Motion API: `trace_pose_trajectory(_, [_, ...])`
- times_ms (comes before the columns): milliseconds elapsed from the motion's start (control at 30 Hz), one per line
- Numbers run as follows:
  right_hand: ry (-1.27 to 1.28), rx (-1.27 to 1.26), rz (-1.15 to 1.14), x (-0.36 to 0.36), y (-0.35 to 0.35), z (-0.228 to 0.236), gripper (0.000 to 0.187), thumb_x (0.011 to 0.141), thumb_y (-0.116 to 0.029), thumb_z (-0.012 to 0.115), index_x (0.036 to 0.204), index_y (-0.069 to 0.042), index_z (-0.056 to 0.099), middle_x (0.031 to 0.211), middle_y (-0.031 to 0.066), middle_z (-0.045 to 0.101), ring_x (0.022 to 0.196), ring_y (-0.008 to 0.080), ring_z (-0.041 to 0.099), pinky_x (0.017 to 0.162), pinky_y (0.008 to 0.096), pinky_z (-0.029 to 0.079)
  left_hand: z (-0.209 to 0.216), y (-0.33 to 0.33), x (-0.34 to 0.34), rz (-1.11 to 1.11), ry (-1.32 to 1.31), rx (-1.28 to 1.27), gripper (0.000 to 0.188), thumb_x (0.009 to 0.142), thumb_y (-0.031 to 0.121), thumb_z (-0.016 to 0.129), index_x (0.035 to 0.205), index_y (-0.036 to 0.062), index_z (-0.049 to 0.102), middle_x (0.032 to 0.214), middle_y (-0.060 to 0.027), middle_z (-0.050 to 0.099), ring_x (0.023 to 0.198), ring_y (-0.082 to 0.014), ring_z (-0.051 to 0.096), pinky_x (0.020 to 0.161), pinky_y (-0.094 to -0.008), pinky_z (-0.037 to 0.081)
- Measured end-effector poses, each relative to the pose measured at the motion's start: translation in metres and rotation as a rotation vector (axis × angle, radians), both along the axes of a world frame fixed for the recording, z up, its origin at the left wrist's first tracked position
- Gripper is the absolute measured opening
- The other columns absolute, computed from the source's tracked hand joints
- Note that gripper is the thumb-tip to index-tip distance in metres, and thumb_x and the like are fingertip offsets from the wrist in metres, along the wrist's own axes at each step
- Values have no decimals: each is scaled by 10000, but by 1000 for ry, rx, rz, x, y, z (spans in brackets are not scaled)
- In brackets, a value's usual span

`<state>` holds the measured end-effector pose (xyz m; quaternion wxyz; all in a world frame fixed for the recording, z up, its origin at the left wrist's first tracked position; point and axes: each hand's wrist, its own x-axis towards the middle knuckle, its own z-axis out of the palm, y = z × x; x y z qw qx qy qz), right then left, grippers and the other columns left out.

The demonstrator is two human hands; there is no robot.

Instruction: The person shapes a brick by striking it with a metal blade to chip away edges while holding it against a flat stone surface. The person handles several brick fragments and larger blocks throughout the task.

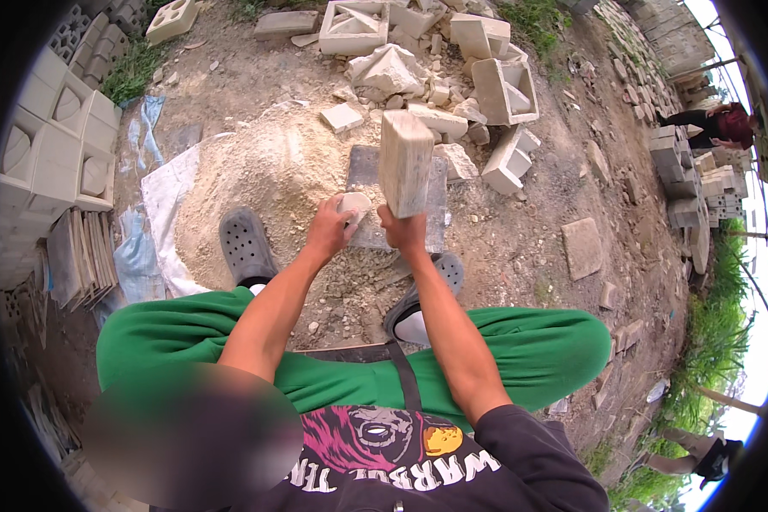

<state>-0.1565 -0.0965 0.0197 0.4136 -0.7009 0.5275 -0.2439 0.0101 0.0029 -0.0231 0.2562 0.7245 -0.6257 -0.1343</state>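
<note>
My right hand (404, 230) is closed at the lower end of a thick wooden mallet (405, 162), raised in front of me and slightly blurred; its handle is mostly hidden. My left hand (327, 227) grips a pale broken piece of block (356, 205), low over the near left part of a dark flat slab (360, 162). Crumbs and dust lie on the slab. Against its left side spreads a heap of cream-coloured crushed rubble (260, 171), partly on a white sheet (169, 200).
Broken hollow blocks (503, 90) and chunks lie beyond the slab. Stacked blocks (64, 128) stand at the left, above thin boards (84, 260). A flat stone (582, 247) lies to the right. Two people (721, 126) (700, 456) are at the far right. My feet flank the slab.
</note>
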Motion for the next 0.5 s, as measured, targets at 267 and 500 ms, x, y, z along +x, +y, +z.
trace_pose_trajectory(267, [45, 397, -98, -21, 20, -4, 337, 744, -244, 767, 947, 23, 730, 749, 141, 715, 616, 183, 691, 572, 371, 543, -7, 1, 8, 22, -34, 43, 187, 866, 230, 732, 1028, 153, 786, 1306, -166, 588, 1182, -342, 569, 968, -422, 527])
trace_pose_trajectory(500, [-157, 78, -78, 2, 13, 5, 296, 751, -271, 734, 878, -4, 722, 721, 184, 701, 641, 321, 702, 604, 402, 539, 6, 2, 4, 25, 13, 75, 215, 820, 206, 772, 1021, 130, 789, 1267, -173, 620, 1110, -346, 600, 948, -415, 524])
